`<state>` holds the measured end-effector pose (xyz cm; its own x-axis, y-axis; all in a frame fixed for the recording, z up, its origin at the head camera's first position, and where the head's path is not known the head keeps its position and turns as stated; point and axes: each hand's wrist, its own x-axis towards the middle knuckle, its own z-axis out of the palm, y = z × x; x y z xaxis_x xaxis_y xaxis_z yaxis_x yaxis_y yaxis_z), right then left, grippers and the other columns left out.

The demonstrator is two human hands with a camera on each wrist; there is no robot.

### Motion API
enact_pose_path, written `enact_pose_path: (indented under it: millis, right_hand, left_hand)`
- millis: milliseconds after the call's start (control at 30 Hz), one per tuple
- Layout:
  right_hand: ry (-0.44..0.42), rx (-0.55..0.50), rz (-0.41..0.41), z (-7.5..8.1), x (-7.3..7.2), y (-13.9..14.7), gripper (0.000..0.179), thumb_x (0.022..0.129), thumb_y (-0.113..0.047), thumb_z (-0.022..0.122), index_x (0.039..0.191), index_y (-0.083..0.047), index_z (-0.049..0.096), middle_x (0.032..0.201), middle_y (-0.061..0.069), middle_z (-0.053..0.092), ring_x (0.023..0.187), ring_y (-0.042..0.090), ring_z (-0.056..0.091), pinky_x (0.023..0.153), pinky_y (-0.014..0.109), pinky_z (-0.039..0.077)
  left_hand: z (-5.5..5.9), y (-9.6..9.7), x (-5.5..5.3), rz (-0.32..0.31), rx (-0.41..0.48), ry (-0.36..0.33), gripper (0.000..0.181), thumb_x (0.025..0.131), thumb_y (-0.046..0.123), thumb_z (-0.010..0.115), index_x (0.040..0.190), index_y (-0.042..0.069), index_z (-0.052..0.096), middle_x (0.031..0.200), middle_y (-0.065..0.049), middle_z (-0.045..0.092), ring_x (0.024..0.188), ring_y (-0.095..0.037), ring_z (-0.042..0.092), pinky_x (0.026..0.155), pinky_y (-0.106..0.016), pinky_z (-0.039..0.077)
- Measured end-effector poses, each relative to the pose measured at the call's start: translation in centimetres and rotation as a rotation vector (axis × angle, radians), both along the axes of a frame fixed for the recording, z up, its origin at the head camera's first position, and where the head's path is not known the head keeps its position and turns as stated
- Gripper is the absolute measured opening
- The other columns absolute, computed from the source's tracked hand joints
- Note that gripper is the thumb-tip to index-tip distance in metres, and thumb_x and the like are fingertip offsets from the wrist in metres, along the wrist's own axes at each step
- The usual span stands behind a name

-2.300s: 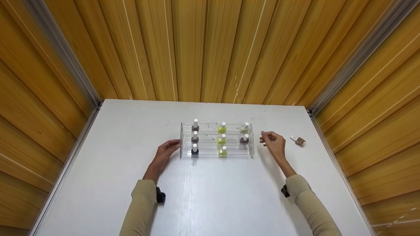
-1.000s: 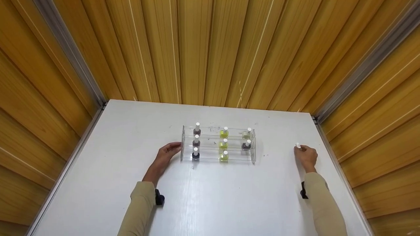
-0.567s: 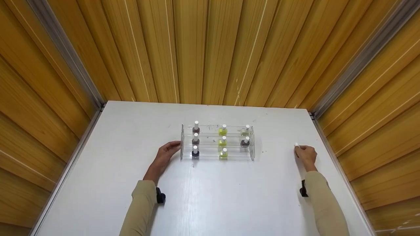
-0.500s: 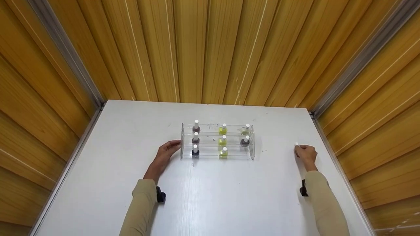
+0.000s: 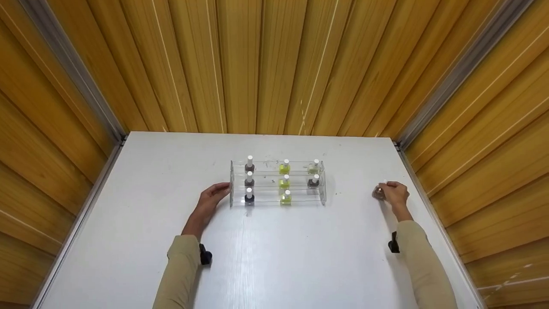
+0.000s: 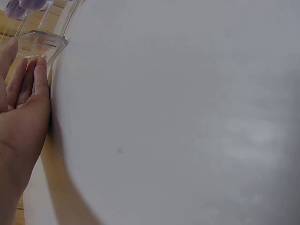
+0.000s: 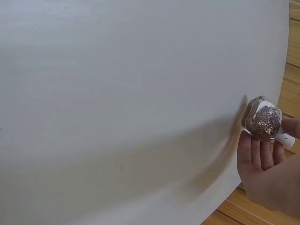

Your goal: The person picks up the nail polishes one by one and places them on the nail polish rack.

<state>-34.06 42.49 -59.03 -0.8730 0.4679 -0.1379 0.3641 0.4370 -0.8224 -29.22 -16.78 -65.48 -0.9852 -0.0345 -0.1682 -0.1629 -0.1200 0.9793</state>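
My right hand (image 5: 395,194) pinches a bottle of glitter nail polish (image 7: 263,119) by its white cap, over the right side of the table. In the right wrist view its clear body with brownish glitter points away from the palm. My left hand (image 5: 211,197) has its extended fingers against the left end panel of a clear tiered rack (image 5: 231,193); the left wrist view shows the fingertips at the panel's edge. The rack carries dark nail polish bottles (image 5: 249,198) on the left, yellow ones (image 5: 285,183) in the middle, and a pale one (image 5: 313,167) and a dark one (image 5: 314,182) on the right.
The white table (image 5: 291,257) is bounded by yellow wood-patterned panels (image 5: 240,64) at the back and sides. Grey metal posts (image 5: 450,81) stand at its back corners. Small dark specks lie beside the rack's right end.
My right hand moved from beside the rack to the glitter nail polish lying at right, took it by the cap, and turned it so the body faces left. The left hand stays at the rack.
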Motion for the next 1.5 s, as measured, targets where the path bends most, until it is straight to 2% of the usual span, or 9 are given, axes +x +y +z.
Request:
enact_pose_path:
  millis: [100, 233, 533, 733, 867, 1067, 1233, 1300, 1500]
  right_hand:
    - [0.025, -0.034, 0.035, 0.7, 0.0, -0.6, 0.044, 0.094, -0.024, 0.073, 0.125, 0.006, 0.063, 0.095, -0.002, 0.068, 0.076, 0.000, 0.061, 0.072, 0.015, 0.053]
    - [0.073, -0.092, 0.075, 1.5, 0.3, -1.4, 0.043, 0.093, -0.020, 0.075, 0.123, 0.007, 0.062, 0.082, -0.012, 0.064, 0.073, 0.000, 0.063, 0.074, 0.019, 0.060]
    - [0.181, -0.147, 0.130, 2.4, 0.9, -3.9, 0.039, 0.090, -0.014, 0.078, 0.118, 0.009, 0.064, 0.082, -0.011, 0.064, 0.072, -0.001, 0.064, 0.070, 0.018, 0.061]
    - [0.258, -0.112, 0.198, 3.1, 1.5, -5.9, 0.038, 0.089, -0.008, 0.079, 0.120, 0.011, 0.066, 0.098, 0.010, 0.075, 0.073, -0.005, 0.065, 0.068, 0.011, 0.057]
    - [0.305, -0.050, 0.253, 4.3, 1.6, -7.2, 0.037, 0.089, -0.010, 0.079, 0.120, 0.008, 0.069, 0.112, 0.024, 0.074, 0.076, -0.009, 0.064, 0.070, 0.008, 0.054]
    - [0.319, -0.025, 0.337, 5.7, 1.8, -9.1, 0.041, 0.089, -0.016, 0.082, 0.121, 0.006, 0.069, 0.114, 0.024, 0.074, 0.080, -0.006, 0.066, 0.072, 0.009, 0.053]
    - [0.339, -0.019, 0.405, 7.6, 3.2, -11.4, 0.036, 0.089, -0.006, 0.079, 0.119, 0.009, 0.068, 0.113, 0.031, 0.071, 0.087, 0.010, 0.071, 0.072, 0.009, 0.053]
    - [0.343, -0.018, 0.419, 7.7, 3.3, -11.9, 0.035, 0.088, -0.002, 0.078, 0.119, 0.011, 0.067, 0.114, 0.035, 0.070, 0.087, 0.013, 0.071, 0.071, 0.009, 0.053]
    - [0.338, 0.006, 0.443, 5.6, 2.5, -12.2, 0.035, 0.087, -0.009, 0.082, 0.117, 0.005, 0.070, 0.113, 0.030, 0.072, 0.084, 0.001, 0.067, 0.073, 0.007, 0.052]
  left_hand:
    - [0.1, -0.2, 0.1, -0.012, -0.013, -0.011, 0.042, 0.097, 0.022, 0.072, 0.134, 0.005, 0.063, 0.140, -0.015, 0.063, 0.136, -0.026, 0.053, 0.123, -0.042, 0.036]
    - [0.4, -0.2, 0.2, -0.033, 0.008, -0.009, 0.043, 0.098, 0.021, 0.071, 0.136, 0.004, 0.061, 0.142, -0.016, 0.060, 0.138, -0.026, 0.051, 0.124, -0.041, 0.035]
    - [0.0, -0.4, 0.6, -0.034, 0.013, -0.009, 0.043, 0.098, 0.021, 0.071, 0.136, 0.004, 0.060, 0.142, -0.015, 0.060, 0.137, -0.026, 0.052, 0.124, -0.040, 0.036]
    - [-0.2, -0.4, 0.9, -0.020, 0.012, -0.013, 0.042, 0.098, 0.020, 0.071, 0.135, 0.003, 0.062, 0.140, -0.016, 0.062, 0.135, -0.025, 0.053, 0.123, -0.040, 0.037]
    - [0.0, -0.2, 0.6, -0.015, 0.000, 0.009, 0.041, 0.098, 0.020, 0.071, 0.135, 0.003, 0.062, 0.140, -0.016, 0.062, 0.134, -0.025, 0.054, 0.123, -0.042, 0.037]
    - [0.4, 0.0, 0.4, -0.023, 0.005, 0.017, 0.042, 0.099, 0.019, 0.070, 0.136, 0.002, 0.061, 0.141, -0.018, 0.061, 0.136, -0.027, 0.053, 0.123, -0.041, 0.035]
    - [0.1, -0.1, 0.3, -0.032, 0.021, 0.017, 0.043, 0.098, 0.019, 0.070, 0.136, 0.002, 0.061, 0.143, -0.019, 0.060, 0.136, -0.027, 0.052, 0.123, -0.041, 0.036]
    - [0.0, -0.2, 0.2, -0.030, 0.014, 0.015, 0.042, 0.098, 0.020, 0.071, 0.135, 0.003, 0.062, 0.142, -0.017, 0.061, 0.135, -0.026, 0.053, 0.122, -0.040, 0.037]
    - [0.0, -0.2, 0.1, -0.023, -0.002, 0.006, 0.041, 0.098, 0.020, 0.071, 0.134, 0.004, 0.063, 0.140, -0.016, 0.062, 0.133, -0.024, 0.056, 0.121, -0.040, 0.039]
